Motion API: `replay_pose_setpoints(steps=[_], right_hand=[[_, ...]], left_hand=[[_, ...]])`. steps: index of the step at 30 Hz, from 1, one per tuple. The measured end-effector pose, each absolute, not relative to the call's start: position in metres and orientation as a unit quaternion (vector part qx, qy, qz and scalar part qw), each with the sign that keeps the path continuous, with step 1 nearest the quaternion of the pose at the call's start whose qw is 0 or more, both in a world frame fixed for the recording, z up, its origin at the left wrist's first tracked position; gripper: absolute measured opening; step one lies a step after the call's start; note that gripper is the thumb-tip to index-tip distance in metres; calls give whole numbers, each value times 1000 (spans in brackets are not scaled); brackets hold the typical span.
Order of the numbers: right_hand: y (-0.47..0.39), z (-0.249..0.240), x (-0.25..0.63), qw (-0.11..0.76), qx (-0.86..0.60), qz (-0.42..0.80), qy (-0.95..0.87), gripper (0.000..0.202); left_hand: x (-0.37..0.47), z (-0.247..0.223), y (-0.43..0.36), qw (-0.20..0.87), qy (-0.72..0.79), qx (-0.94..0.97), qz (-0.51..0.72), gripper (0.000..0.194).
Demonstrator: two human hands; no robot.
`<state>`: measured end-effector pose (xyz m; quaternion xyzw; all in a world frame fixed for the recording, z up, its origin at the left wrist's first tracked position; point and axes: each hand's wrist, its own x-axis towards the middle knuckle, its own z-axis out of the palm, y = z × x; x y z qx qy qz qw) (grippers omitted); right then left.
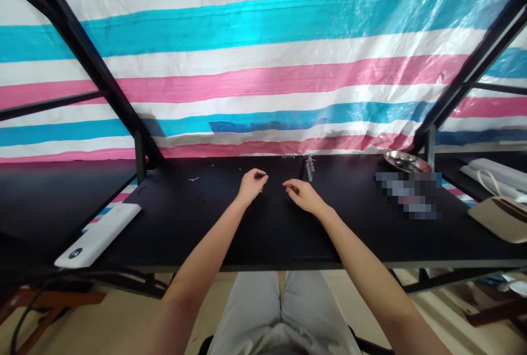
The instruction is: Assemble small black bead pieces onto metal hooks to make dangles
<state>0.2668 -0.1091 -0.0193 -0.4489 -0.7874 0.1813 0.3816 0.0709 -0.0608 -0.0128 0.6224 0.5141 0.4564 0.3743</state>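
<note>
My left hand is raised over the middle of the black table, its fingers pinched on a small dark piece whose kind I cannot make out. A short gap to the right, my right hand has its fingers curled in toward the thumb; whatever may be between them is too small to tell. Just behind the right hand lies a dark strip with a cluster of clear plastic pieces. A row of small light-coloured pieces is at the table's back edge.
The black table carries a white power bank-like device at left and white thread-like scraps. A round metal dish and a blurred-out item are at right. A beige pouch lies far right. Striped sheeting hangs behind.
</note>
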Motion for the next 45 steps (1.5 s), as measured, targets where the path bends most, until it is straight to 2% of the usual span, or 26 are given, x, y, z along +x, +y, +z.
replay_pose_setpoints(steps=[3,7,11,18,31,45], right_hand=[[-110,-20,266,372,-452,183,-790,23],[-109,-22,266,364,-454,180,-793,22],[-109,-22,266,361,-455,179,-794,22],[-110,-20,265,352,-459,176,-797,22],[-109,-20,266,340,-451,171,-807,22],[-108,-17,272,382,-463,145,-787,23]], left_hand=[[46,-8,-40,299,567,635,431,15],[7,-6,-15,152,661,660,323,8],[-22,-7,1,82,711,656,239,7],[-40,-7,17,102,721,652,213,15],[-38,-8,33,133,720,660,170,14],[-33,-8,38,136,705,678,155,18]])
